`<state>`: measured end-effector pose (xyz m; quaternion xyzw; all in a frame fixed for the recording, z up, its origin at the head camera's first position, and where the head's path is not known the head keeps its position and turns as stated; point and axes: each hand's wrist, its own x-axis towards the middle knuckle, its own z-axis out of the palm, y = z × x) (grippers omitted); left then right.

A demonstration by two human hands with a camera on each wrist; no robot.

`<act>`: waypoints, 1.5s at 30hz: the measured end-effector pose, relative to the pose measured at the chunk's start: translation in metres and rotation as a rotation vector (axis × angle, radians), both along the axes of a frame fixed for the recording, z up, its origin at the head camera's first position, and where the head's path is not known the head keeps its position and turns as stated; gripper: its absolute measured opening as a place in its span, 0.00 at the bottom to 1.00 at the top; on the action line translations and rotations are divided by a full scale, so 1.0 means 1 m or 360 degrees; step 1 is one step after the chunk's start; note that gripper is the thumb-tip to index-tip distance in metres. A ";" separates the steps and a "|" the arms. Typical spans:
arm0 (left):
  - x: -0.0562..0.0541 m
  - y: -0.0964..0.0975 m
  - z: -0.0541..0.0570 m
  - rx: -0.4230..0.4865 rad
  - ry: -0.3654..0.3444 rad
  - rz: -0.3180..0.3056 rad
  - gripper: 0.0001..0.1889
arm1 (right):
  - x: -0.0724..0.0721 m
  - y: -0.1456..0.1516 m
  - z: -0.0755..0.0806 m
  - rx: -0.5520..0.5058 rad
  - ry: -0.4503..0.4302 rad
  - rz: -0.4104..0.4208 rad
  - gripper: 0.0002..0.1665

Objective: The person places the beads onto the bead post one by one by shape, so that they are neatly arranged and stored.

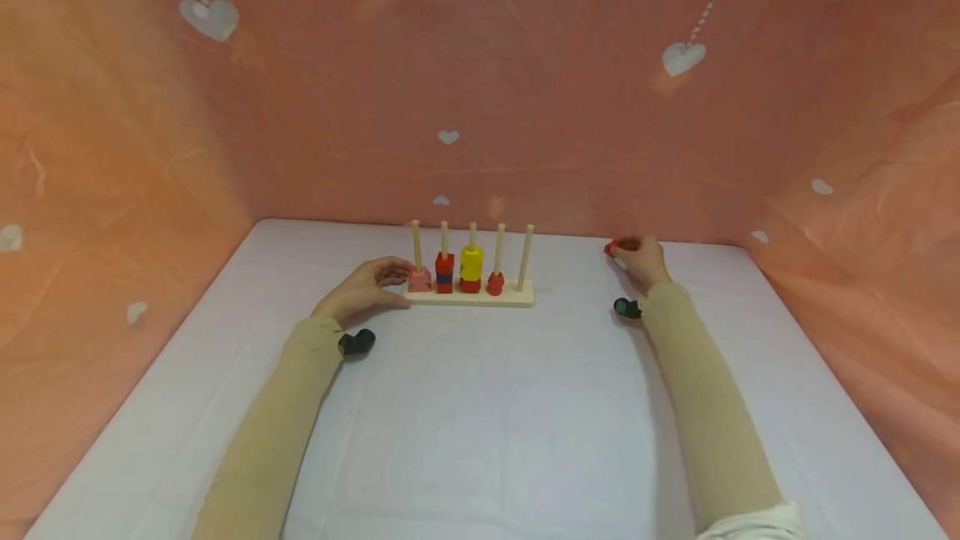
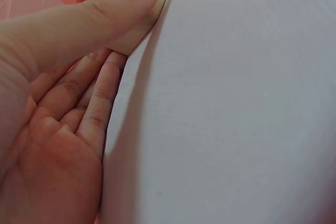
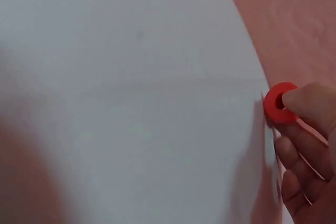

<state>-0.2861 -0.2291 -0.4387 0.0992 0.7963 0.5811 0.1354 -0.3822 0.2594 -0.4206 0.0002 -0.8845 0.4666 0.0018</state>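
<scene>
In the head view a wooden peg stand [image 1: 517,298] with several upright pegs rests on the white table. Its leftmost peg carries a pink block [image 1: 419,280], the second red and dark blue blocks [image 1: 445,273], the third yellow beads [image 1: 471,263] above red, the fourth a red bead [image 1: 496,283]. My left hand [image 1: 363,288] holds the stand's left end, thumb along its near edge and fingers around the far side. Away to the right, near the table's back edge, my right hand [image 1: 643,260] pinches a round red bead [image 3: 271,109] with a hole through it.
The white table [image 1: 495,407] ends at the back against an orange-pink cloth [image 1: 480,90] with pale hearts, which also hangs on both sides. A dark wrist camera [image 1: 357,343] juts from the left sleeve, another [image 1: 627,308] from the right.
</scene>
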 end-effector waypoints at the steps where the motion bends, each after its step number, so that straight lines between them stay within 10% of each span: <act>1: 0.000 0.000 0.000 0.0002 0.0000 -0.0001 0.34 | 0.000 0.000 -0.001 -0.0001 0.0013 0.0012 0.22; 33: 0.004 0.002 0.005 -0.0006 -0.0014 0.0016 0.33 | 0.006 -0.005 -0.002 0.0072 0.0059 0.0268 0.25; 45: 0.002 0.001 0.002 -0.0002 -0.0029 0.0005 0.34 | 0.022 -0.019 0.031 -0.0052 0.0316 0.0426 0.25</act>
